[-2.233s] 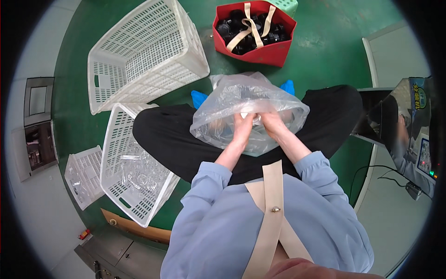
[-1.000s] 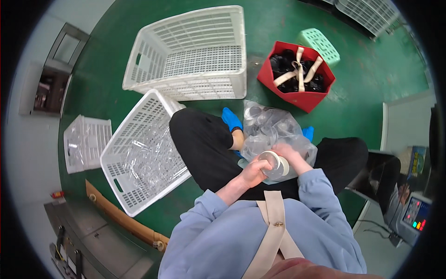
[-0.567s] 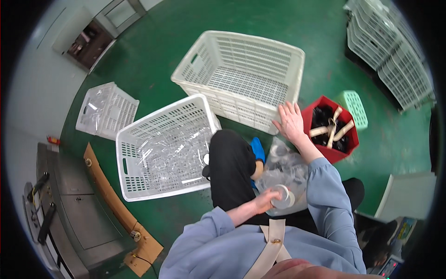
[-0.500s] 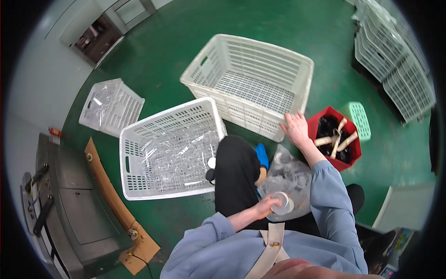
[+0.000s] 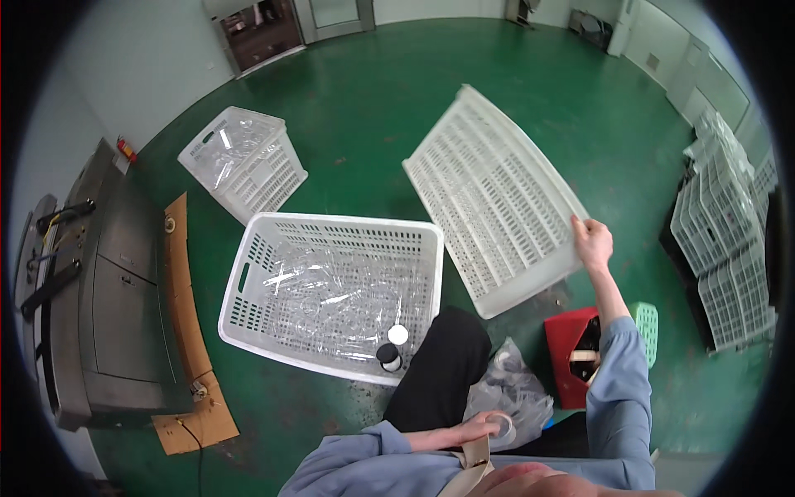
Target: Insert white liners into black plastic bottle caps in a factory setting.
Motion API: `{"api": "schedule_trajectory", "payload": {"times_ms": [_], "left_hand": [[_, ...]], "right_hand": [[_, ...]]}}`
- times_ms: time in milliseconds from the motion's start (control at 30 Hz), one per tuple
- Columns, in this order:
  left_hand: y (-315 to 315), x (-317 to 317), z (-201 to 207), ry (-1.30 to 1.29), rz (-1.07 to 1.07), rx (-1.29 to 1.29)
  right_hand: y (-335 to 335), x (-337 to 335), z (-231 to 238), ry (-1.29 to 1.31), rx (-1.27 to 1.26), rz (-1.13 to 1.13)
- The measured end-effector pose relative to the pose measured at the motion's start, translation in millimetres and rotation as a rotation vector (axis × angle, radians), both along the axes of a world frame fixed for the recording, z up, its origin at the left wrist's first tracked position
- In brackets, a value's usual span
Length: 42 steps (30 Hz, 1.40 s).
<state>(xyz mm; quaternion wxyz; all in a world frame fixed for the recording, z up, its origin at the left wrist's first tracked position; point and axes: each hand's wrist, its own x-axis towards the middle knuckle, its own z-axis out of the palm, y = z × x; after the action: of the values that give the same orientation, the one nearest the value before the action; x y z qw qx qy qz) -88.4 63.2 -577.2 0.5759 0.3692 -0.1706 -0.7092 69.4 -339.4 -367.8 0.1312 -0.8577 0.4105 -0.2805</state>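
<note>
My right hand (image 5: 593, 242) grips the rim of the tilted white crate (image 5: 493, 199), lifted off the green floor (image 5: 348, 116). My left hand (image 5: 482, 427) closes around a small jar (image 5: 503, 426) over the plastic bag (image 5: 509, 396) on my lap.

white slotted plastic crate (image 5: 497, 199), crinkly glossy clear bag (image 5: 509, 398), smooth painted green floor (image 5: 364, 108).

head cam | looks steeply down from above | wide fisheye | floor (image 5: 348, 91) near
</note>
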Motion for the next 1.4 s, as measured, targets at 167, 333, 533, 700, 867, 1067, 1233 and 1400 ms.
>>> {"api": "schedule_trajectory", "payload": {"times_ms": [167, 333, 533, 700, 867, 1067, 1233, 1400], "left_hand": [[-9.3, -11.8, -22.6, -0.073, 0.010, -0.033], [-13.7, -20.8, -28.7, -0.176, 0.035, -0.092], [-14.8, -16.3, -26.1, -0.168, 0.032, 0.040], [-19.6, -6.3, -16.3, -0.127, 0.011, 0.028], [-18.2, 5.0, 4.9, -0.056, 0.022, 0.028], [-16.8, 5.2, 0.1, -0.110, 0.001, 0.079], [-12.5, 2.1, -3.8, -0.112, -0.082, 0.159], [-6.7, 4.9, -9.7, -0.111, -0.062, 0.192]], "right_hand": [[-72.6, -9.0, -32.8, -0.240, 0.535, -0.033], [-93.3, -37.2, -127.7, -0.711, 1.157, -0.100], [-47.7, -56.6, -160.4, -0.973, 1.241, -0.163], [-40.0, -85.1, -157.6, -1.017, 1.202, -0.287], [-54.6, -171.6, -198.6, -1.225, 1.407, -0.004], [-17.1, -175.7, -232.1, -1.361, 1.519, 0.065], [35.1, -137.9, -267.5, -1.463, 1.549, 0.101], [81.6, -109.0, -271.4, -1.481, 1.732, 0.111]]}}
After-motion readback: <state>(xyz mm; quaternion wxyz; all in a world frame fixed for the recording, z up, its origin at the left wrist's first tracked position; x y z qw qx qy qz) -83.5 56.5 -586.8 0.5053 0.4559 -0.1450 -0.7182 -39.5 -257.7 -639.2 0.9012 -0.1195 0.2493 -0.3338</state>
